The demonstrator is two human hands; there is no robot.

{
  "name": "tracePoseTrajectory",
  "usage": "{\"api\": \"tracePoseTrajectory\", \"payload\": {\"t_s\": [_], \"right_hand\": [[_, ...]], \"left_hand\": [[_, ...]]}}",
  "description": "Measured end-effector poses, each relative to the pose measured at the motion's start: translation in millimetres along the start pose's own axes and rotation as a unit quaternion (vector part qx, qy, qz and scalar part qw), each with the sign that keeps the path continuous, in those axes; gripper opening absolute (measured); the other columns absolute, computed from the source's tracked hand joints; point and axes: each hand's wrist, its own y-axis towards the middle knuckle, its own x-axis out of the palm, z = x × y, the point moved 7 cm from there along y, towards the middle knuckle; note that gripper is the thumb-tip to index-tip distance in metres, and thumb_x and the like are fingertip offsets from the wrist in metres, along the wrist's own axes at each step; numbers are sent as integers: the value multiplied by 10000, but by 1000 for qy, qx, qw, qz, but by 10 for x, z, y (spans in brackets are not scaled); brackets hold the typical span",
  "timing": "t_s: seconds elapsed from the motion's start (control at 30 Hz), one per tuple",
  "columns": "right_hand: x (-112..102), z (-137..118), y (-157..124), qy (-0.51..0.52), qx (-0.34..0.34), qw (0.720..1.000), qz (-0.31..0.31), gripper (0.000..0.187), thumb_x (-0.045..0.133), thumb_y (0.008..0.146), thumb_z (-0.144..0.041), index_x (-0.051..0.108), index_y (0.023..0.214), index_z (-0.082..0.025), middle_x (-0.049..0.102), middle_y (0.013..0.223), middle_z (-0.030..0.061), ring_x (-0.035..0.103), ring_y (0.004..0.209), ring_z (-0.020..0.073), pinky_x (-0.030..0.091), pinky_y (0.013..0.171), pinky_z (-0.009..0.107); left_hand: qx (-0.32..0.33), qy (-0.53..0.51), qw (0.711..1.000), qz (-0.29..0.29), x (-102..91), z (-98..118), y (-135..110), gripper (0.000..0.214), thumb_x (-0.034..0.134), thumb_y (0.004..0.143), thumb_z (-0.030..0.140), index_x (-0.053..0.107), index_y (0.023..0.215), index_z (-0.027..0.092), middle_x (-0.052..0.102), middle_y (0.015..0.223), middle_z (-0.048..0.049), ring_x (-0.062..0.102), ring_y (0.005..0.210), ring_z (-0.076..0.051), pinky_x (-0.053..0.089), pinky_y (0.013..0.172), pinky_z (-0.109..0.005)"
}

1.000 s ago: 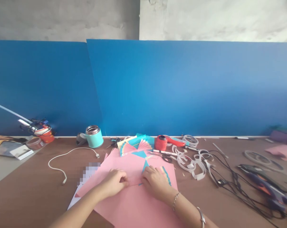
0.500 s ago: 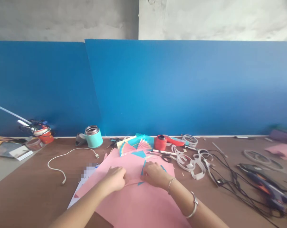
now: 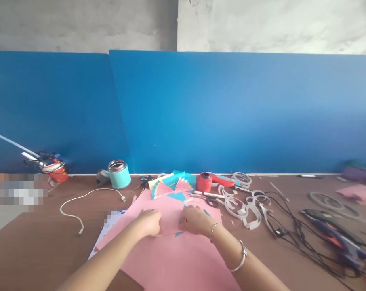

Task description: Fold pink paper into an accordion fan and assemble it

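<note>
A large pink paper sheet (image 3: 173, 258) lies on the brown table (image 3: 34, 246) in front of me. My left hand (image 3: 149, 223) and my right hand (image 3: 195, 220) rest on its far part, close together, fingers curled and pinching a fold of the pink sheet between them. Small teal paper pieces (image 3: 179, 233) peek out by my right hand. My right wrist wears a thin chain and a silver bangle (image 3: 239, 262). Behind the sheet lie folded pink and teal paper fans (image 3: 172, 185).
Along the blue backboard (image 3: 219, 113) stand a teal jar (image 3: 119, 174) and a red tape dispenser (image 3: 210, 181). Scissors (image 3: 205, 197), white paper strips (image 3: 246, 204), black cables (image 3: 295, 234) and a glue gun (image 3: 337, 236) lie to the right. A white USB cable (image 3: 80, 202) lies to the left.
Both hands have slid a little away from me along the pink sheet, drawing closer together. More of my right forearm and the bangle have come into view.
</note>
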Motion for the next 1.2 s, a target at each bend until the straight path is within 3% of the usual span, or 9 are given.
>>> {"api": "tracePoseTrajectory", "payload": {"t_s": [0.1,0.2,0.3,0.37,0.5,0.63,0.87,1.03,1.2], "right_hand": [[-19,-8,-6,-3,7,1000,0,190,589,706,-315,722,768,-194,682,886,96,620,849,244,412,696,293],[-51,-33,-12,-13,10,1000,1,218,599,719,-329,725,810,-176,681,908,121,620,868,258,415,721,311],[-104,-87,-22,-31,2,1000,4,270,613,733,-373,722,812,-139,681,892,155,614,880,285,415,751,345],[-142,-123,-37,-42,-2,999,8,292,625,733,-385,717,820,-122,679,897,169,605,906,302,408,783,369],[-190,-182,-81,-53,-7,998,23,261,612,747,-324,700,887,-122,670,958,162,585,958,300,391,816,376],[-183,-210,-118,-56,-18,998,32,257,562,782,-310,687,906,-123,667,968,154,578,965,289,383,801,365],[-169,-120,-146,-13,10,1000,19,209,587,774,-347,677,842,-171,692,875,96,617,850,236,376,709,299],[-125,19,-86,39,18,999,11,221,631,727,-376,676,840,-192,689,871,61,611,817,210,366,638,260],[-149,186,-107,46,-34,998,-28,193,631,694,-302,693,852,-210,687,893,39,602,822,197,379,636,250]], "left_hand": [[8,17,999,30,2,35,3,137,650,626,214,673,751,163,714,859,-94,647,856,-261,438,767,-333],[19,35,994,106,92,163,-77,260,563,729,161,637,978,155,654,1047,-118,555,1051,-275,364,899,-386],[32,92,962,256,254,376,-187,304,522,759,78,640,1019,184,632,971,-99,565,952,-234,404,823,-350],[42,109,958,261,512,499,-172,298,517,762,49,666,970,201,617,846,-68,573,802,-194,430,695,-296],[12,213,919,331,829,645,-157,224,539,728,40,715,824,138,585,762,-83,548,742,-211,466,706,-356],[-28,242,882,403,927,716,-220,408,523,746,63,651,1129,126,630,880,-123,576,863,-262,463,821,-439],[-70,156,887,430,941,647,-264,481,605,729,104,629,1174,288,632,977,-118,593,977,-317,476,804,-499],[-65,66,922,376,927,648,-241,460,619,768,386,613,1210,256,614,1033,-146,540,1062,-363,370,939,-555],[-46,39,940,336,908,680,-242,477,550,818,386,524,1290,321,577,1114,-139,499,1100,-380,299,959,-596]]}}
